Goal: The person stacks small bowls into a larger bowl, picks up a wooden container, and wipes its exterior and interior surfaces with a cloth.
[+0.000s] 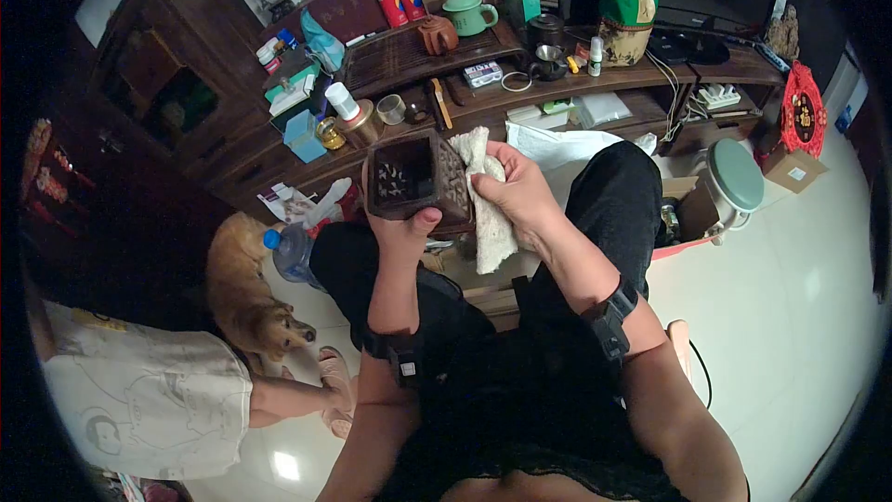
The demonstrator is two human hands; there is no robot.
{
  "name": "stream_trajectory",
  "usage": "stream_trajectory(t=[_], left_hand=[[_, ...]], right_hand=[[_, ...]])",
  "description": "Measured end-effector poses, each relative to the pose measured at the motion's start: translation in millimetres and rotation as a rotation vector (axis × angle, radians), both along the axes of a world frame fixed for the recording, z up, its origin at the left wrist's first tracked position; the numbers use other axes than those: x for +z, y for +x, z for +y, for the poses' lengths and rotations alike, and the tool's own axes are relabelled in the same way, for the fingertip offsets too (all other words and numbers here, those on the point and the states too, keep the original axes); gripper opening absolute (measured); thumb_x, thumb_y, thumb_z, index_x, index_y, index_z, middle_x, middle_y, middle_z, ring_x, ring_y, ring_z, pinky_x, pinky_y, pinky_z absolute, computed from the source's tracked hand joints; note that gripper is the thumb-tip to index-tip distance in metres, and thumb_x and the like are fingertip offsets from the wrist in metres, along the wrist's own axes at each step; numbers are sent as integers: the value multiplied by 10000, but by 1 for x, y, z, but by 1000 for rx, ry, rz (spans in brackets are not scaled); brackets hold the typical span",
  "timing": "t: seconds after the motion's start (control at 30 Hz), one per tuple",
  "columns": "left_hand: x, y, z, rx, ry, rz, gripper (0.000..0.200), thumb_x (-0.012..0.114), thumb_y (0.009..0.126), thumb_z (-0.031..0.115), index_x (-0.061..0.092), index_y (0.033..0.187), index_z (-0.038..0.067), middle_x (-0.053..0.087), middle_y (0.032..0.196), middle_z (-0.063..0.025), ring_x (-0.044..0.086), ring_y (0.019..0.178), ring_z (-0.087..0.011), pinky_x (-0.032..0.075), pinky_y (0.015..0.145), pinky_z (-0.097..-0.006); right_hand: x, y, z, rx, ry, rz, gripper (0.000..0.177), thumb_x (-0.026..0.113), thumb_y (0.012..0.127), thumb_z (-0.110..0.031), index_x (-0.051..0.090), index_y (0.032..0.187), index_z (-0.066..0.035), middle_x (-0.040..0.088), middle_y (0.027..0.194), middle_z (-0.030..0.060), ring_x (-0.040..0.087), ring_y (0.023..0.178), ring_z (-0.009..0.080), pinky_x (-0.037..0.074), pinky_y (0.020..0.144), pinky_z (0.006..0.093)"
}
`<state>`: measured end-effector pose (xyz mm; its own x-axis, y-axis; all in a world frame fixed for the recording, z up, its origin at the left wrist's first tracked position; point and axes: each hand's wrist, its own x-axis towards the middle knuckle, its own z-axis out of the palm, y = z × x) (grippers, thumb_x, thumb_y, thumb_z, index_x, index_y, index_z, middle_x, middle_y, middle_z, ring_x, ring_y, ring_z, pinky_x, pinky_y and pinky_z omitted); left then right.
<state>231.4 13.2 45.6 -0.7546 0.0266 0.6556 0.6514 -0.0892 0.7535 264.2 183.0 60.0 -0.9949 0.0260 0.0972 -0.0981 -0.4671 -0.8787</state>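
My left hand (401,234) is wrapped round a dark brown, square, carved box (453,188), with the thumb on its near side. The box is tilted so that its open end faces me, and small pale bits show inside. In my right hand (520,193) is a bunched whitish cloth (494,240), pinched between thumb and fingers. The cloth lies against the right side of the box. Most of the left fingers are hidden behind the box.
Ahead stands a dark wooden cabinet (557,84) bearing a clay teapot (437,35), a green lidded mug (469,15) and a green bag (628,0). A dog (243,270) lies on the left, near a seated person's leg (290,398). A lidded bucket (734,177) stands right.
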Motion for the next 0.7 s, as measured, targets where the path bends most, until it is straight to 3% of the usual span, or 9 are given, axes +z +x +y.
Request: stream_trajectory(t=[0.2,0.33,0.43,0.53,0.6,0.7], left_hand=[[-5,0,2,-5,97,-40,1016,767,575,656,418,1257,-11,537,1133,-72,536,1023,-172,441,890,-319],[-9,-7,-4,87,90,-4,959,773,584,645,464,1203,-18,564,1084,-66,555,978,-170,449,869,-315],[-9,-5,-2,71,126,14,877,766,637,596,468,1244,38,559,1163,-47,576,1040,-195,485,888,-364],[-4,-6,-5,46,97,-29,946,778,582,639,482,1193,-20,569,1103,-56,557,991,-164,447,874,-306],[5,1,-2,-24,110,-51,971,778,563,651,479,1207,-11,569,1117,-53,554,1010,-160,450,878,-309],[3,-1,-9,-130,169,-153,1009,786,528,656,468,1229,4,569,1135,-48,552,1038,-155,457,887,-315]], right_hand=[[-3,-4,-9,-32,-102,-74,414,573,844,43,468,1243,5,623,1051,63,611,907,112,500,812,259],[-6,20,-25,-4,-176,-43,536,572,792,56,408,1300,15,594,1114,66,570,984,126,443,872,247],[-3,25,-23,12,-148,-25,533,573,787,57,416,1295,15,592,1119,64,568,996,125,439,878,247],[4,12,-14,41,-118,-45,469,556,791,64,472,1249,15,620,1045,53,595,902,118,474,792,241],[10,4,-10,33,-132,-77,394,541,800,59,530,1191,5,641,966,44,609,785,104,496,691,238],[12,-4,-6,65,-131,-119,354,548,809,43,551,1160,-6,645,939,42,610,750,99,504,656,244]])
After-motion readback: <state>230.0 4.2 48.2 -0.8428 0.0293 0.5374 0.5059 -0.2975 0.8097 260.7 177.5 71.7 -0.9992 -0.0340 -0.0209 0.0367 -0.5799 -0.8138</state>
